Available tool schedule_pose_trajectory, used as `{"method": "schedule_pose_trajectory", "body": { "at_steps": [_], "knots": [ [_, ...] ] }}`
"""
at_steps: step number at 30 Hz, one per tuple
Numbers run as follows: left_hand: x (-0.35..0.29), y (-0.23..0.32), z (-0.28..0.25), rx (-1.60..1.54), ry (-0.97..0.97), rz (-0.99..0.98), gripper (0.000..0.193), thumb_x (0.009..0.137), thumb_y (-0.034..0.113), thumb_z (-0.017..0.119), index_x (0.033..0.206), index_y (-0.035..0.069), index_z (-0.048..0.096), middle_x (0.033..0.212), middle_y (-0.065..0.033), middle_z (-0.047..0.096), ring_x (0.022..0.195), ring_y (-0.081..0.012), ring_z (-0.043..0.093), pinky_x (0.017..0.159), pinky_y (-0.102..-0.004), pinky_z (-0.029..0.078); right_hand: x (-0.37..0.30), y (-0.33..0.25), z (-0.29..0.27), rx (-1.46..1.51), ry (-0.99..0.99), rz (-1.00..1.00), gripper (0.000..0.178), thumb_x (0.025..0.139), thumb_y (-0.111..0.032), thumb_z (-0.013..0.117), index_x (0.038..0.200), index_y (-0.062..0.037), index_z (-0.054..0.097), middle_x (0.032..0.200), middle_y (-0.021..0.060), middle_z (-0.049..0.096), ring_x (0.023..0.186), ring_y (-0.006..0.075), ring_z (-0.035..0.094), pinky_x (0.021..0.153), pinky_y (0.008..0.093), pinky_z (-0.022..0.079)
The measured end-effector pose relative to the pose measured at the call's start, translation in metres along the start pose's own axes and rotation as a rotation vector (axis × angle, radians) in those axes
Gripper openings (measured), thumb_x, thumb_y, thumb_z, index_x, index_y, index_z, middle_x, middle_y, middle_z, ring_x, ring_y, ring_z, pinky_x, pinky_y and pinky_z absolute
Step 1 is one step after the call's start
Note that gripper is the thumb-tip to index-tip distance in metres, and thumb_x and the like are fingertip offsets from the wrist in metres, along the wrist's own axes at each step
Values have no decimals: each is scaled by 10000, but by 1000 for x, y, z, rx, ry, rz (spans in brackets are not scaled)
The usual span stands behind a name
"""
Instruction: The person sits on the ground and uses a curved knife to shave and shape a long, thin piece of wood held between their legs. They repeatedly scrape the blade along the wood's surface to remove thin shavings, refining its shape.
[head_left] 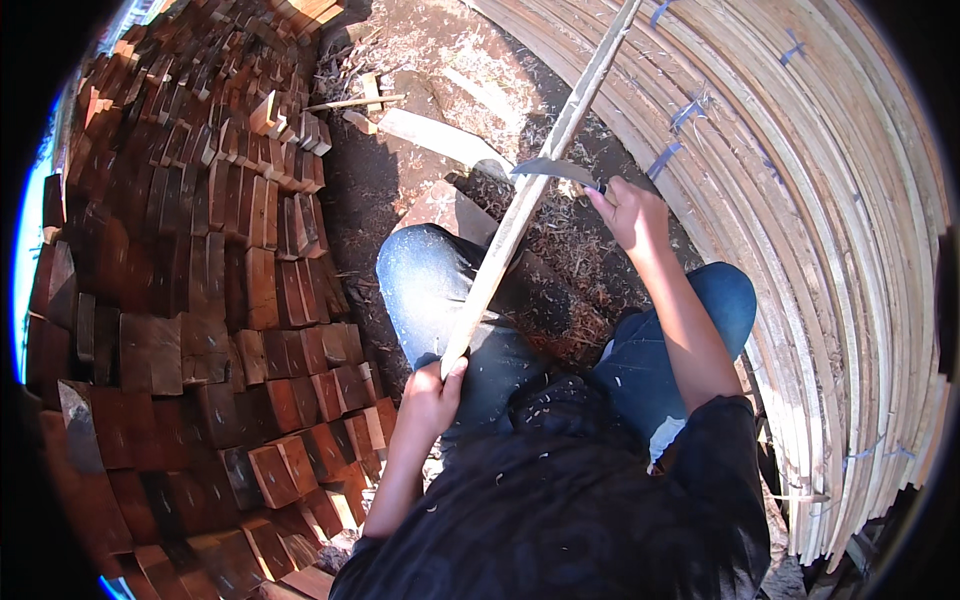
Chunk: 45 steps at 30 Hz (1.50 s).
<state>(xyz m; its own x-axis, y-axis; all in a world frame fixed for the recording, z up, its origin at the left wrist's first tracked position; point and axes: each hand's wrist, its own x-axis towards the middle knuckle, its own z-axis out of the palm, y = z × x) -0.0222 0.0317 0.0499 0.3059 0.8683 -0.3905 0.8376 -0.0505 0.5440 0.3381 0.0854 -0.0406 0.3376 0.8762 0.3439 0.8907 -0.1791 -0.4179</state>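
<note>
A: Biggest first, go.
B: Stacked reddish-brown wood blocks [190, 250], filling the left side of the frame.
A: Right side?
B: Bundled pale strips [850, 230], long, curving from top to lower right in this lens.
A: Person?
B: Dark shirt [560, 490] at lower centre, blue jeans [430, 285] above it, knees bent, bits of shavings on both.
A: Main piece?
B: One long strip [511, 238], slanting from just left of centre up past the top edge, over the jeans.
A: Next size down?
B: Pale board [435, 135] on the dirt ground [350, 200], upper centre. Then the curved knife [560, 169], also upper centre, blade across the strip and seemingly touching it.
A: Hands, grip state?
B: Left hand [430, 395], lower centre-left: grip closed round the strip's near end. Right hand [632, 215], upper right of centre: grip closed on the knife's handle, mostly hidden.
A: Smallest?
B: Blue ties [688, 112] on the bundles, upper right.
</note>
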Motion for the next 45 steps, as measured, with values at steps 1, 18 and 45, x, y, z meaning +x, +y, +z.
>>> {"method": "schedule_pose_trajectory", "body": {
  "at_steps": [1, 18, 45],
  "knots": [
    [1, 0, -1, -3, -1, -5, 443, 936, 358, 552, 793, -58, 605, 695, -298, 565, 716, -476, 584, 616, -481, 466, -4, -16, -8, 56, -92, 95, 485, 867, -504, 601, 725, -43, 551, 594, 144, 603, 554, 359, 617, 512, 448, 492],
    [3, 8, -5, -30, -66, -129, 468, 938, 358, 556, 760, -75, 576, 584, -207, 524, 527, -314, 521, 560, -419, 437, 8, 5, 2, -7, -366, 327, 585, 925, -548, 457, 805, -13, 662, 788, 230, 664, 797, 415, 652, 725, 500, 513],
    [29, 4, -21, -388, -424, -398, 697, 922, 613, 442, 596, 10, 563, 501, -49, 472, 525, -164, 485, 525, -324, 382, -32, -77, -20, 67, -340, -108, 482, 808, -439, 713, 632, -50, 488, 527, 103, 496, 444, 292, 515, 425, 376, 394]
  ]
}}
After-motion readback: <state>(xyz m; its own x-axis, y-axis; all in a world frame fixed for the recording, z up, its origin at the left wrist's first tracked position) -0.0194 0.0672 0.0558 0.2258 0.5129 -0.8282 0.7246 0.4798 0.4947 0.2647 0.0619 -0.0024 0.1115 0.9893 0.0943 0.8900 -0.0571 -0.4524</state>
